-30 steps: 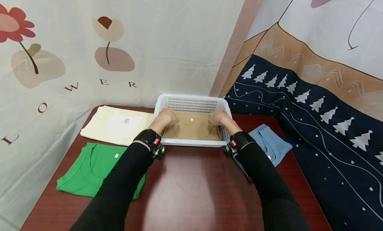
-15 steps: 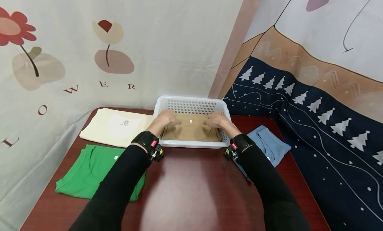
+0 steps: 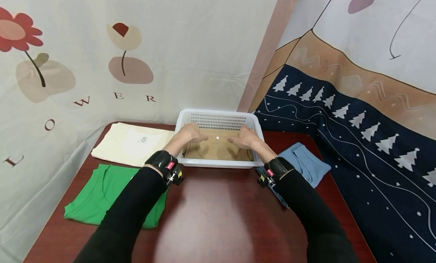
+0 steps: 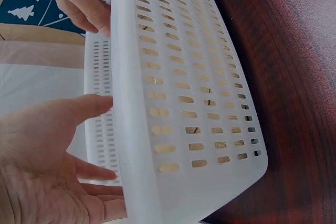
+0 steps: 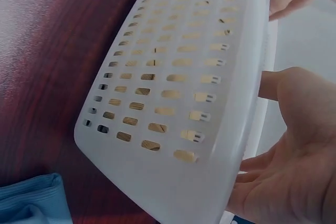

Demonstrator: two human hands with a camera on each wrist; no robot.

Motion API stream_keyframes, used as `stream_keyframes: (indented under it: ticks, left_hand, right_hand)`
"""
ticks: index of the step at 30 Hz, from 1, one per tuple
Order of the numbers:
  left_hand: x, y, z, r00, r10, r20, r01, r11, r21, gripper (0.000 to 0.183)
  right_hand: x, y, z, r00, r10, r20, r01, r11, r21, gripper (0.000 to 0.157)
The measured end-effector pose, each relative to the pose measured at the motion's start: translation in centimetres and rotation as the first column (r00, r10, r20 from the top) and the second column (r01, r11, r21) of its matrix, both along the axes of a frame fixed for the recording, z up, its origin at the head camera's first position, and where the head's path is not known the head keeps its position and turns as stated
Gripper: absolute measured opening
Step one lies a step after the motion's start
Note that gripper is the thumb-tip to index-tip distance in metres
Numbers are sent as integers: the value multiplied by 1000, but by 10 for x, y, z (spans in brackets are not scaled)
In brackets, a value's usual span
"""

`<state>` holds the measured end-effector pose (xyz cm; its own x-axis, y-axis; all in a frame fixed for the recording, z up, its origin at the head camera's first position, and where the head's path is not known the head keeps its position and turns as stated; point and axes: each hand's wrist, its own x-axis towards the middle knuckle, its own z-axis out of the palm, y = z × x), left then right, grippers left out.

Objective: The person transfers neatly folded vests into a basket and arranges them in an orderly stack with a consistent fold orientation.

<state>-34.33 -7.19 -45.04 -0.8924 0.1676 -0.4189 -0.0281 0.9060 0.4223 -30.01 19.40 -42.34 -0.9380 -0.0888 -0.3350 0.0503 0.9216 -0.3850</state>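
Note:
A white plastic basket (image 3: 219, 164) with slotted walls stands at the back of the table. Inside it lies a folded tan garment (image 3: 218, 151) with a small white tag. My left hand (image 3: 191, 133) is over the basket's left part, thumb pointing inward and fingers loose. Opposite it, my right hand (image 3: 247, 138) is over the right part, its thumb also pointing inward. Both wrist views show a gap between thumb and fingers, with nothing pinched; the front wall (image 4: 173, 77) hides some fingertips. Whether any fingertip touches the garment cannot be told.
A folded cream garment (image 3: 136, 143) lies left of the basket, with a folded green garment (image 3: 98, 198) in front of it. Folded blue clothing (image 3: 306, 164) lies on the right, partly under my right forearm. Printed curtains (image 3: 204, 66) hang behind the table.
Both hands have drawn up slightly from the tan garment. Their fingers, more curled a second ago, are now looser, with thumbs extended. The basket and clothes stay in place.

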Motion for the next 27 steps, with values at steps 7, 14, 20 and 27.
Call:
stream_keyframes:
  ticks: [7, 14, 20, 27]
  left_hand:
    - [40, -5, 30, 996, -43, -83, 55, 988, 147, 100]
    - [43, -11, 22, 954, -157, -255, 201, 967, 158, 101]
    - [41, -13, 16, 879, -232, -417, 279, 959, 55, 96]
    - [60, -15, 32, 825, -289, -486, 299, 952, -60, 91]
  right_hand:
    - [18, -4, 8, 996, 28, -84, -32, 998, -51, 113]
    - [21, -1, 3, 979, 92, -185, -96, 995, -17, 107]
    - [24, 1, 3, 948, 167, -271, -152, 985, 77, 101]
    - [28, 0, 4, 933, 213, -292, -181, 974, 134, 98]
